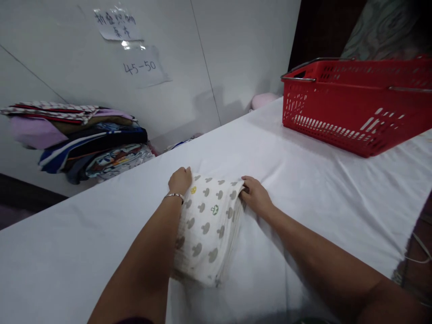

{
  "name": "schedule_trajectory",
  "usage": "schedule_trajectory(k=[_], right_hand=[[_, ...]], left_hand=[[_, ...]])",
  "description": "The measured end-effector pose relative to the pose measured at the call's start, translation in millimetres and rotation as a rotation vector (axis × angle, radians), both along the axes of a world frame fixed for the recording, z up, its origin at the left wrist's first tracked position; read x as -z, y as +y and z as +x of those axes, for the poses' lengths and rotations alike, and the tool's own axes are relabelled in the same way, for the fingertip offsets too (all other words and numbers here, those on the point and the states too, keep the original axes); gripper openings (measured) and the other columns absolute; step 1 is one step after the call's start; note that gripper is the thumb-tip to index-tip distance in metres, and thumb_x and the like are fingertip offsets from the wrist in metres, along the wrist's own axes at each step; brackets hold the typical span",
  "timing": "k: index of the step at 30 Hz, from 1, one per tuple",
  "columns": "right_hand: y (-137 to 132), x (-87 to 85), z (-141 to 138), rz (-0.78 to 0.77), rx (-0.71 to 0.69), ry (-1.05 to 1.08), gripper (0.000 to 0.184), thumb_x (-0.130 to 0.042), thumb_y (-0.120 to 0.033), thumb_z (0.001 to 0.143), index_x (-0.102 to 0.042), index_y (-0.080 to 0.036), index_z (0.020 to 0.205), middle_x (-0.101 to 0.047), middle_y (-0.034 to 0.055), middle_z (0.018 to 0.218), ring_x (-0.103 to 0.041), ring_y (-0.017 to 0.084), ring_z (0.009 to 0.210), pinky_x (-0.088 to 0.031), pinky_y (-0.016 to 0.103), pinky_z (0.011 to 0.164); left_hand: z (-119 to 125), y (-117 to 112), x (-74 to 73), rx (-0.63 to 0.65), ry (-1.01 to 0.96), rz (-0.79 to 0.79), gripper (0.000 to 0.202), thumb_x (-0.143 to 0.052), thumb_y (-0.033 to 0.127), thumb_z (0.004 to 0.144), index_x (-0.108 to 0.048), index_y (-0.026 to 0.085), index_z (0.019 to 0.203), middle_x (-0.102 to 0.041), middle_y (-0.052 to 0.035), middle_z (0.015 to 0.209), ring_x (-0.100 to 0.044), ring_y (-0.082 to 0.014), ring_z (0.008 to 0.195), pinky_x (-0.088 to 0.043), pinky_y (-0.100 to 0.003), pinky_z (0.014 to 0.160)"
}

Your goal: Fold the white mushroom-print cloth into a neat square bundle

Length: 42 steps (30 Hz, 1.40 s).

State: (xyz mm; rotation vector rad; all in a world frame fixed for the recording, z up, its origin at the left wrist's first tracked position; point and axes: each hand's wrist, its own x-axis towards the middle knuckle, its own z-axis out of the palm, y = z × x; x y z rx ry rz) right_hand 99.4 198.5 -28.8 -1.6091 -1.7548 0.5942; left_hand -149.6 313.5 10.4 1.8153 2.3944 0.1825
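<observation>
Shopping basket [337,105]: cut off, frame right.
Left hand [180,181]: on mushroom-print cloth [205,225], centre; fingertips hidden, grip unclear.
Right hand [258,195]: clamped on cloth's edge.

I got a dim, cool feed, with soft shadows on the white wall [243,40], glints on the clear tape [126,43], wide-angle stretching toward the edges and a murky upper-right corner.
</observation>
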Motion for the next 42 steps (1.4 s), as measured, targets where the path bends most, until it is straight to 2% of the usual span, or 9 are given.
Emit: schedule_trajectory(k=[6,14,17,21,25,28,32,38,42], right_hand=[[-4.4,-5.5,-4.0,-0.029,0.003,-0.066,0.020,-0.055,-0.023,0.074,-0.063,-0.022,0.093,-0.052,0.0033,0.125,-0.046,0.021,0.112,-0.038,0.031,0.092],[3.7,0.1,0.2,0.017,-0.032,0.001,0.030,-0.045,-0.010,0.072,-0.064,-0.021,0.092,-0.055,0.0030,0.119,-0.048,0.017,0.109,-0.038,0.027,0.091],[3.3,-0.8,1.2,0.008,-0.034,-0.003,0.031,-0.046,-0.011,0.073,-0.064,-0.021,0.097,-0.057,0.0027,0.116,-0.049,0.017,0.107,-0.038,0.027,0.090],[0.5,-2.9,0.2,0.017,-0.034,-0.048,0.026,-0.051,-0.016,0.075,-0.064,-0.022,0.097,-0.055,0.0026,0.121,-0.047,0.018,0.109,-0.038,0.027,0.089],[-1.5,-6.1,0.5,0.053,-0.045,-0.085,0.025,-0.052,-0.017,0.076,-0.064,-0.022,0.097,-0.055,0.0025,0.120,-0.047,0.018,0.108,-0.038,0.026,0.087],[-2.5,-9.4,3.1,0.052,-0.059,-0.128,0.021,-0.052,-0.019,0.077,-0.064,-0.022,0.095,-0.059,0.0037,0.111,-0.048,0.018,0.104,-0.039,0.026,0.083],[-5.4,-11.8,5.9,0.060,-0.068,-0.165,0.021,-0.050,-0.018,0.079,-0.065,-0.023,0.092,-0.060,0.0032,0.106,-0.048,0.019,0.101,-0.039,0.025,0.077],[-11.6,-11.9,3.6,0.134,-0.068,-0.169,0.024,-0.049,-0.016,0.080,-0.067,-0.023,0.095,-0.058,0.0039,0.114,-0.047,0.020,0.104,-0.040,0.027,0.079],[-11.5,-12.7,3.8,0.169,-0.129,-0.172,0.030,-0.048,-0.012,0.079,-0.066,-0.025,0.099,-0.051,0.0022,0.128,-0.043,0.021,0.112,-0.037,0.031,0.091]], left_hand=[[-7.9,-12.1,-6.2,0.032,-0.076,-0.050,0.050,-0.028,0.053,0.085,-0.060,0.017,0.100,-0.065,-0.0147,0.106,-0.059,-0.0298,0.098,-0.044,-0.038,0.077],[-19.2,-63.1,-16.7,0.038,0.049,-0.092,0.056,-0.030,0.059,0.084,-0.054,0.016,0.111,-0.062,-0.0164,0.109,-0.058,-0.0300,0.099,-0.044,-0.038,0.078],[-14.3,-81.7,-21.6,0.050,0.084,0.000,0.052,-0.035,0.053,0.084,-0.051,0.015,0.115,-0.059,-0.0158,0.116,-0.055,-0.0290,0.105,-0.042,-0.038,0.084],[20.9,-127.9,-32.1,0.225,0.049,0.218,0.049,-0.040,0.047,0.085,-0.047,0.015,0.122,-0.053,-0.0117,0.124,-0.047,-0.0248,0.115,-0.035,-0.036,0.097],[74.3,-191.9,-32.3,0.455,-0.059,0.163,0.052,-0.051,0.048,0.079,-0.046,0.022,0.124,-0.052,-0.0072,0.126,-0.045,-0.0222,0.117,-0.033,-0.033,0.099],[96.5,-220.1,-26.5,0.469,-0.033,0.097,0.057,-0.060,0.038,0.073,-0.044,0.025,0.127,-0.052,-0.0072,0.127,-0.044,-0.0245,0.117,-0.033,-0.035,0.098],[93.5,-219.3,-28.1,0.381,-0.061,0.057,0.045,-0.049,0.020,0.077,-0.050,0.022,0.122,-0.057,-0.0070,0.121,-0.050,-0.0221,0.112,-0.037,-0.033,0.095],[83.3,-211.7,-34.2,0.308,-0.189,0.085,0.036,-0.045,0.018,0.079,-0.057,0.025,0.112,-0.067,-0.0017,0.104,-0.060,-0.0186,0.090,-0.044,-0.029,0.082],[83.9,-213.8,-32.3,0.283,-0.206,0.121,0.036,-0.045,0.018,0.079,-0.057,0.025,0.112,-0.067,-0.0008,0.103,-0.061,-0.0179,0.090,-0.044,-0.028,0.083]])
